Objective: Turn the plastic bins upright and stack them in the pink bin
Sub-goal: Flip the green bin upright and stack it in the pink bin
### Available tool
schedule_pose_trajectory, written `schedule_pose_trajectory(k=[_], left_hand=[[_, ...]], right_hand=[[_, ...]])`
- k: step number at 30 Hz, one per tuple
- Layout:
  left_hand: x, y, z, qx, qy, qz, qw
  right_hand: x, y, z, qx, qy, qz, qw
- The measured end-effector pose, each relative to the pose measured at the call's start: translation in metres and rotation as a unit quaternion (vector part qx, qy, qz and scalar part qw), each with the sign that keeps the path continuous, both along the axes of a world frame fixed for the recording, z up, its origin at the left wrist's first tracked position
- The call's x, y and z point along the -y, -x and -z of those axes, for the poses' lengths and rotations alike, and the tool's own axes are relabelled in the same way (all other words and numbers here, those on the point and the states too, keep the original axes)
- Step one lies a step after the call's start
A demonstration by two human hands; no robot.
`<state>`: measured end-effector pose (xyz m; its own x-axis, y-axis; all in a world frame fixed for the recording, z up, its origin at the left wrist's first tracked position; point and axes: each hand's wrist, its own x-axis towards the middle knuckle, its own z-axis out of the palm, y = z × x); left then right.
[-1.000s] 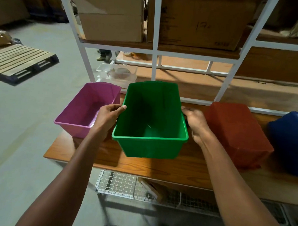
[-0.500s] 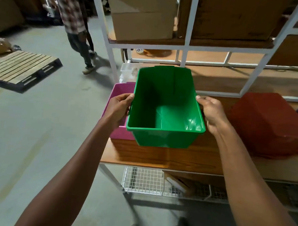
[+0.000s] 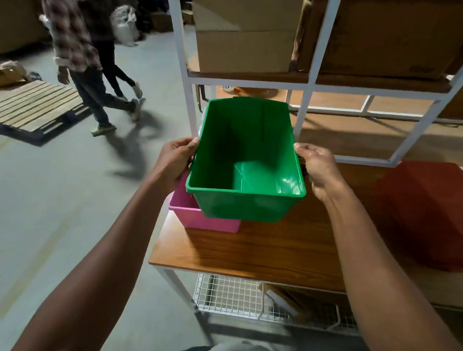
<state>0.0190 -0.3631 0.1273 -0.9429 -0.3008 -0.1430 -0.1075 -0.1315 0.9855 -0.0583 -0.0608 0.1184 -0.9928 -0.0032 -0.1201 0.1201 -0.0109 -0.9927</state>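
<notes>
An upright green bin (image 3: 245,162) hangs in the air, held by both rims. My left hand (image 3: 176,157) grips its left edge and my right hand (image 3: 318,166) grips its right edge. Under it, at the left end of the wooden shelf (image 3: 261,251), stands the pink bin (image 3: 204,216), mostly hidden by the green one, which overhangs it to the right. A red bin (image 3: 422,210) lies upside down on the shelf to the right.
White metal rack posts (image 3: 182,67) rise just behind the bins, with cardboard boxes (image 3: 244,30) on the shelf above. A wire basket (image 3: 246,298) sits below. Two people (image 3: 92,63) walk on the concrete floor at left, near a wooden pallet (image 3: 31,108).
I have carried the green bin leftward until it is over the pink bin. The view has swung left, so the blue bin has left the frame and walking people have come in.
</notes>
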Motion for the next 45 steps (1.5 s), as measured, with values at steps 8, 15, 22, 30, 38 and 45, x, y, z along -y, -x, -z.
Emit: schedule_pose_trajectory(k=[8,15,22,30,38,45], left_hand=[[0.044,0.026,0.014,0.012,0.009,-0.024,1.000],[0.088,0.052,0.026,0.018,0.007,-0.012,1.000],[0.112,0.062,0.047,0.029,0.010,0.006,1.000],[0.115,0.063,0.075,0.056,0.016,0.030,0.998],[0.114,0.062,0.101,0.078,0.041,0.024,0.996],[0.116,0.061,0.114,0.098,0.058,0.018,0.993]], right_hand=[[0.041,0.036,0.019,0.020,-0.007,-0.013,1.000],[0.085,0.044,0.022,0.023,-0.031,0.017,0.999],[0.110,0.039,0.040,0.039,-0.032,0.025,0.998],[0.107,0.034,0.062,0.077,-0.074,0.034,0.994],[0.106,0.037,0.080,0.104,-0.094,0.016,0.990],[0.110,0.037,0.088,0.118,-0.104,0.009,0.988]])
